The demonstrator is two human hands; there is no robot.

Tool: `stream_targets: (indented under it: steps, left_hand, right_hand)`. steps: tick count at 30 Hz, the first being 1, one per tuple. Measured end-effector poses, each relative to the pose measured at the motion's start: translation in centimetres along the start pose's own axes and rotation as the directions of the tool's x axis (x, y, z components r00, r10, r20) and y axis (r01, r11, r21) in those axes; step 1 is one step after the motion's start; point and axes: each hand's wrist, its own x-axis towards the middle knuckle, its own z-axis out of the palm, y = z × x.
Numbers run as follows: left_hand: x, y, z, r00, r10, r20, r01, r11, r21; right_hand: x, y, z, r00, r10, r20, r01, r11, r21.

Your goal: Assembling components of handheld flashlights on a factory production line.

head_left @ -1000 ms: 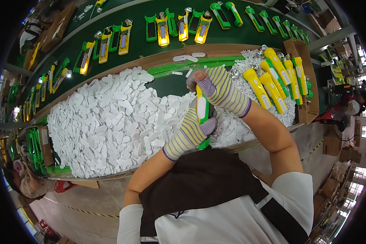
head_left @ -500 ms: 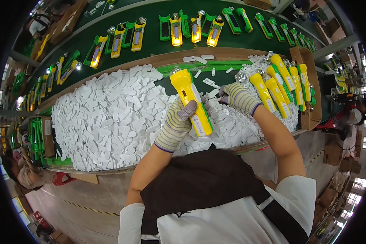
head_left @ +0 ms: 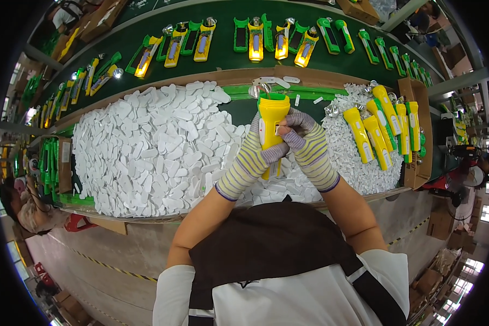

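In front of me a yellow and green flashlight (head_left: 271,117) stands nearly upright, its open head away from me and a reflector (head_left: 259,90) hanging loose at that end. My left hand (head_left: 252,157), in a striped knit glove with bare-looking grey fingertips, is wrapped round its body. Against the flashlight's right side, my right hand (head_left: 308,145), gloved alike, has thumb and fingers pinched on a small white plastic piece (head_left: 277,130), mostly hidden by the fingertips. Beneath both hands lie loose white plastic parts.
A big heap of flat white oval parts (head_left: 152,152) fills the left; smaller white pieces (head_left: 358,168) lie right. Several yellow flashlights (head_left: 372,136) rest there beside a cardboard wall (head_left: 415,168). Behind the cardboard edge, a green conveyor (head_left: 223,62) carries opened flashlights (head_left: 204,41). A person (head_left: 35,209) sits far left.
My right hand has come from the small white pieces to the flashlight's side. The flashlight has turned more upright in my left hand. The whole view has shifted slightly.
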Motion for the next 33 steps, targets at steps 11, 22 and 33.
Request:
stream_targets:
  steps: [11, 22, 33]
  left_hand:
    - [2.8, 0.7, -1.6, 0.977, -0.210, -0.037, 0.179, 0.903, -0.390]
    - [23.2, 0.5, 1.5, 0.998, -0.009, 0.064, 0.004, 0.998, 0.065]
    - [41.7, -8.7, 5.5, 0.906, 0.371, -0.201, 0.210, 0.017, 0.978]
  right_hand:
    - [9.5, -0.4, -6.8, 0.992, -0.096, -0.082, 0.090, 0.994, -0.067]
    - [31.3, 2.2, -20.5, 0.812, -0.042, -0.582, -0.540, 0.324, -0.777]
    - [21.9, -16.9, -22.2, 0.899, -0.365, -0.241, -0.151, 0.258, -0.954]
